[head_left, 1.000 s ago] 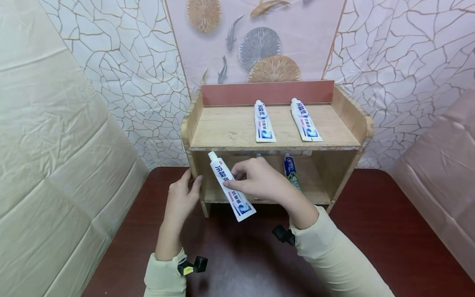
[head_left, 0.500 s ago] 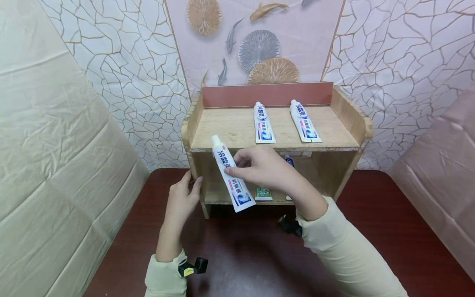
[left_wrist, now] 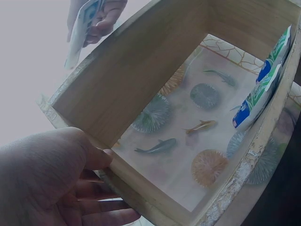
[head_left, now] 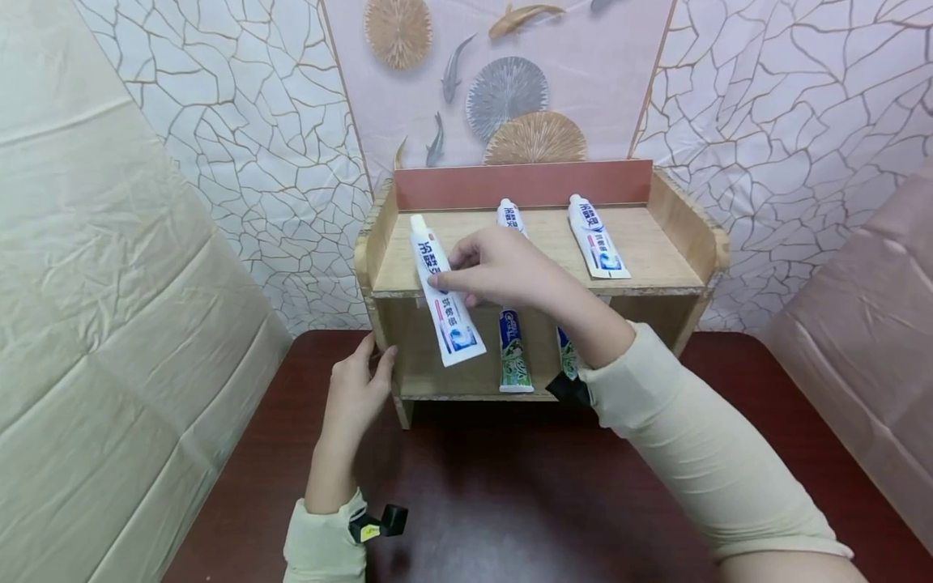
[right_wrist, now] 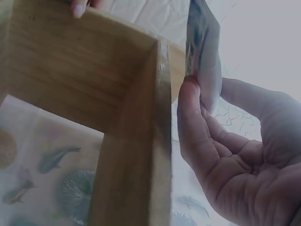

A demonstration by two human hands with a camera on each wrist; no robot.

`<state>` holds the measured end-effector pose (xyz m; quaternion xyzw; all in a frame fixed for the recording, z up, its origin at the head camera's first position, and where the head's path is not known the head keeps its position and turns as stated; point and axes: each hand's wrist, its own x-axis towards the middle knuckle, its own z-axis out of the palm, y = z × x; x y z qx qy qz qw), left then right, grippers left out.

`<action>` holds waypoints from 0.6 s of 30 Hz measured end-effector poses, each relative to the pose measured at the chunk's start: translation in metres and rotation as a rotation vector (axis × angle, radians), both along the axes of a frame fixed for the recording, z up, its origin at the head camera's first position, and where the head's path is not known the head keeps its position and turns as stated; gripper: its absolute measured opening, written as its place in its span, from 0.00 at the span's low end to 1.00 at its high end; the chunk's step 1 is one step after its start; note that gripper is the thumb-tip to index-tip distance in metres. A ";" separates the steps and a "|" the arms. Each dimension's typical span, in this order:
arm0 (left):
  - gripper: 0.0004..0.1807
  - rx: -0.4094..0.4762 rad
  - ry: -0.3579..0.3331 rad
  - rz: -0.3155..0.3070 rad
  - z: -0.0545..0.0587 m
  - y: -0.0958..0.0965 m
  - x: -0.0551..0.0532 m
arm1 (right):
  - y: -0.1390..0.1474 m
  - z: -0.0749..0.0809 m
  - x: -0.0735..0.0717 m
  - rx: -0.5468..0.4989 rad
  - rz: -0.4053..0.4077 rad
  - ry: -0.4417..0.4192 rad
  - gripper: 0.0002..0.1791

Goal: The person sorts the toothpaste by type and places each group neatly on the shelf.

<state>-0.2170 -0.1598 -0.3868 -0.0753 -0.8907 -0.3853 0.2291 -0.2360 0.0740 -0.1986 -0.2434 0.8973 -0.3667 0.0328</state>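
My right hand [head_left: 503,263] pinches a white toothpaste tube [head_left: 448,312] between thumb and fingers, its cap pointing up and away. The tube is in front of and above the left part of the wooden shelf's [head_left: 656,251] top board, tilted. In the right wrist view the tube [right_wrist: 204,52] appears edge-on, outside the shelf. My left hand [head_left: 357,385] holds the shelf's left side panel, thumb at the front edge in the left wrist view. Two white toothpaste tubes lie on the top board: one [head_left: 510,214] partly hidden by my right hand, the other [head_left: 598,239] farther right.
On the lower level lie two blue-green toothpaste tubes, one [head_left: 514,356] near the middle and one [head_left: 567,356] partly behind my right wrist. The shelf stands on a dark red table [head_left: 466,502]. A red back strip [head_left: 525,186] and raised sides border the top board.
My right hand has lifted the white toothpaste tube from in front of the lower level to the height of the top board. My left hand stays put.
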 end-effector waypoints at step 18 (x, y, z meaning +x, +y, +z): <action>0.19 0.011 -0.008 -0.002 -0.001 0.000 0.000 | -0.017 0.032 -0.053 -0.003 -0.089 -0.114 0.14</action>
